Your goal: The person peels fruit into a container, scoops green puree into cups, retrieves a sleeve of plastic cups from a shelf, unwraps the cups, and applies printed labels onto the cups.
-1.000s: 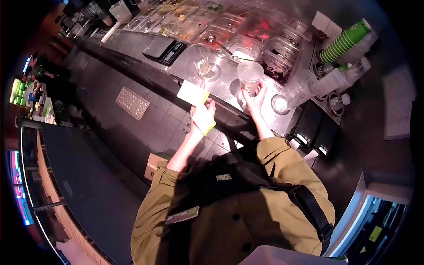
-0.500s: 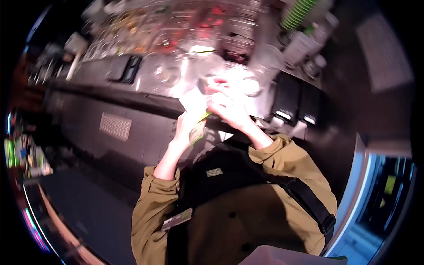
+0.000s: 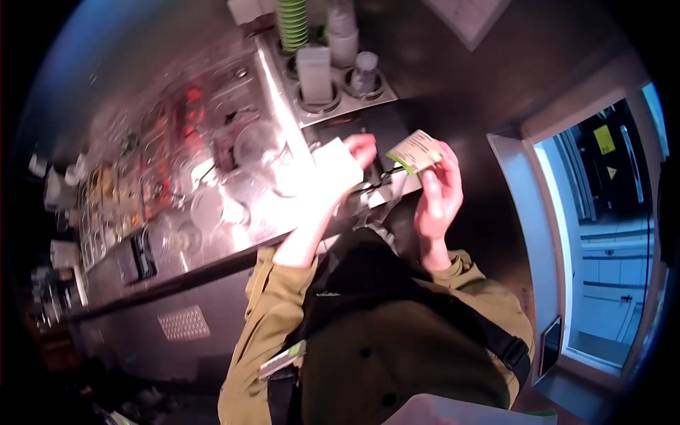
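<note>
My right hand (image 3: 439, 195) is closed on a small printed card (image 3: 416, 151) with a green lower edge, pinched between thumb and fingers and tilted. To its left, my left hand (image 3: 361, 150) has its fingers curled at a white paper (image 3: 334, 164), which is washed out by bright light. Below and between the hands are dark box-like devices (image 3: 374, 190) with pale paper at their front, partly covered by the hands. What is printed on the card is too small to read.
A steel counter (image 3: 265, 227) holds clear lidded containers (image 3: 188, 124) of colourful food. Behind stand a stack of green cups (image 3: 292, 25), white cups (image 3: 343, 46) and a white box (image 3: 314, 74) in a holder rack. A doorway (image 3: 602, 234) lies at right.
My view has turned right, toward the black devices and doorway. My hands, close together before, are now apart, with the green-edged card in my right hand and the white paper at my left.
</note>
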Action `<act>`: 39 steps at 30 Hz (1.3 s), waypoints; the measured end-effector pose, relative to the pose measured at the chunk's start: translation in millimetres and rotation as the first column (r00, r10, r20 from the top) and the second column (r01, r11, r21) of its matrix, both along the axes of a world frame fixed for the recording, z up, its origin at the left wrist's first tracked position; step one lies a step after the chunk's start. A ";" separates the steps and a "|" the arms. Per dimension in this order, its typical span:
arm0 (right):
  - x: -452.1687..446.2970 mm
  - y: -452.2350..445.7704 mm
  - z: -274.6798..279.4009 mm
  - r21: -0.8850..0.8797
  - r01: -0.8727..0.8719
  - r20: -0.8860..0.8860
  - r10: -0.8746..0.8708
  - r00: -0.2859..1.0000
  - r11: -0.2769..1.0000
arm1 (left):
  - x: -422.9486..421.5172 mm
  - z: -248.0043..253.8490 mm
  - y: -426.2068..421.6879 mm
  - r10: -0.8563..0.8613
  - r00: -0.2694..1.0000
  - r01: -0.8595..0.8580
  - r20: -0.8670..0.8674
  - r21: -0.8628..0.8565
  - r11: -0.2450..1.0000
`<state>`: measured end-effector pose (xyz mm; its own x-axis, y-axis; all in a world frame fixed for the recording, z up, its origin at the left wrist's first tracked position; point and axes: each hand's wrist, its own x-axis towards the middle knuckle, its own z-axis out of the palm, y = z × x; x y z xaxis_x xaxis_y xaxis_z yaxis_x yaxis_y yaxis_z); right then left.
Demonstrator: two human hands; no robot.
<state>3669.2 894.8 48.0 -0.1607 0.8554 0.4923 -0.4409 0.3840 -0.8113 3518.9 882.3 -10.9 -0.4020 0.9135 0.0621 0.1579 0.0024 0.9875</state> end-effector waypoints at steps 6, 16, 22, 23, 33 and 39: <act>51.2 47.8 -17.2 -0.010 0.097 0.226 -0.092 0.970 0.995 | -57.8 -68.9 230.0 0.439 0.779 -0.449 -0.449 0.091 0.889; 60.3 97.5 -46.7 -0.165 -0.057 0.413 0.121 0.903 0.985 | -70.5 -65.4 258.9 0.255 0.585 -0.345 -0.770 0.048 0.937; 38.1 134.8 -42.4 -0.197 -0.225 0.475 0.294 0.829 0.954 | -101.6 -49.3 316.3 0.178 0.475 -0.375 -0.862 -0.015 0.927; 35.4 137.9 -42.4 -0.214 -0.234 0.448 0.308 0.840 0.949 | -102.1 -60.8 319.4 0.398 0.707 -0.413 -0.584 0.117 0.903; 24.5 143.2 -52.9 -0.336 -0.378 -0.030 0.392 0.920 0.863 | -8.0 97.7 130.0 0.639 0.701 -0.598 -0.318 0.226 0.769; -8.4 128.8 9.4 -0.444 -0.448 -0.377 0.291 0.879 0.776 | 14.2 53.0 68.8 0.539 0.810 -0.369 -0.232 0.513 0.775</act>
<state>3660.8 1023.5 57.4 -0.4438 0.8924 0.0811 -0.6921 -0.2839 -0.6636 3533.0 951.1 42.1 -0.6340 0.4708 0.6135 0.5780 -0.2386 0.7804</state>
